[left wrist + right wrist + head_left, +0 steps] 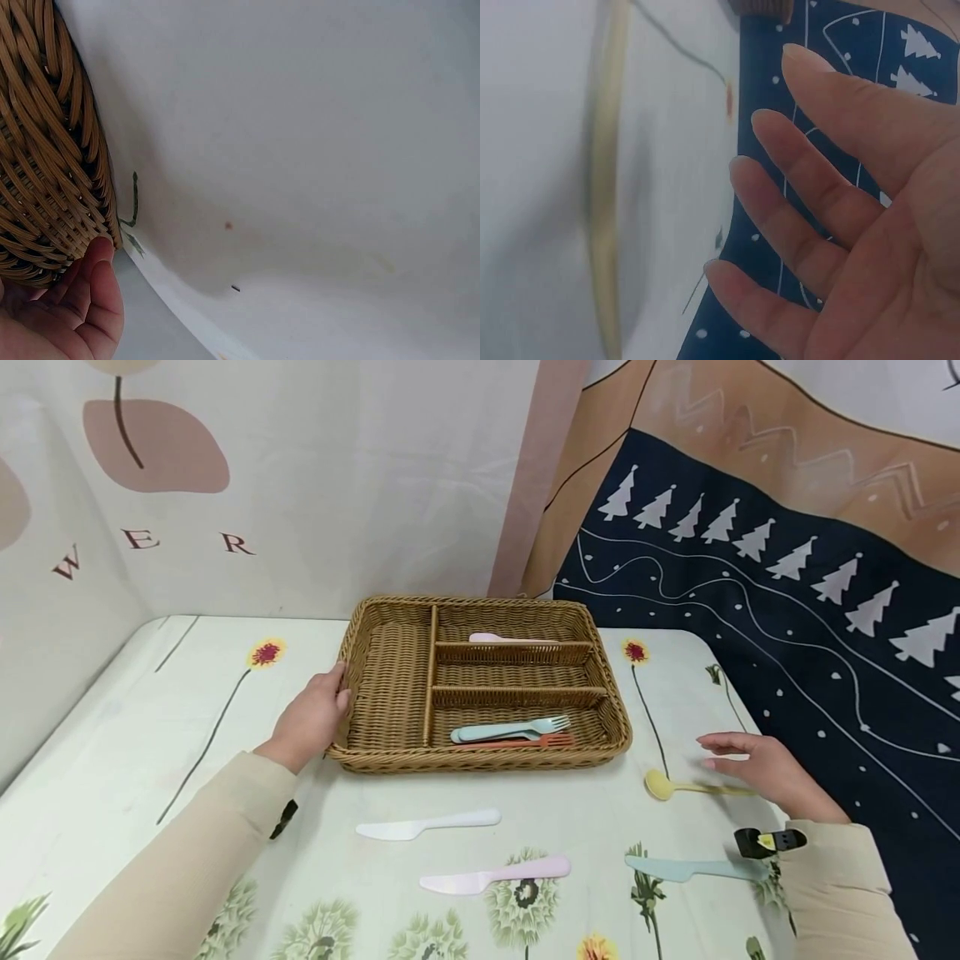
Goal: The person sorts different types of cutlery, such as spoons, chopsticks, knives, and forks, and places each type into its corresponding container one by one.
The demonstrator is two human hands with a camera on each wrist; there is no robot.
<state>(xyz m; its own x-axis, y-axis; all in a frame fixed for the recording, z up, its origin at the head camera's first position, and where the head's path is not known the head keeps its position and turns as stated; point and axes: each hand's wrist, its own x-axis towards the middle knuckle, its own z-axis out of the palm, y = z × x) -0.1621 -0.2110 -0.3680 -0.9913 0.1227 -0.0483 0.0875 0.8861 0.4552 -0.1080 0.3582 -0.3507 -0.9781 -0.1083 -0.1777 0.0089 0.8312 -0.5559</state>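
Observation:
A brown wicker cutlery tray point(390, 685) with several compartments stands in the middle of the table. My left hand point(311, 714) grips its left side; in the left wrist view the curled fingers point(105, 300) touch the woven wall. My right hand point(772, 772) hovers, fingers loosely spread and holding nothing, over a yellow spoon point(660, 786). In the tray's front right compartment lie a light blue fork point(502, 729) and an orange fork point(555, 740), with another blue piece partly hidden beneath. A pink utensil point(491, 637) is partly hidden in the back right compartment.
In front of the tray lie a white knife point(427, 824) and a pink knife point(495, 875). A light blue knife point(690, 868) lies near my right sleeve. A flowered cloth point(195, 860) covers the table. Printed curtains point(337, 485) hang behind it and to the right.

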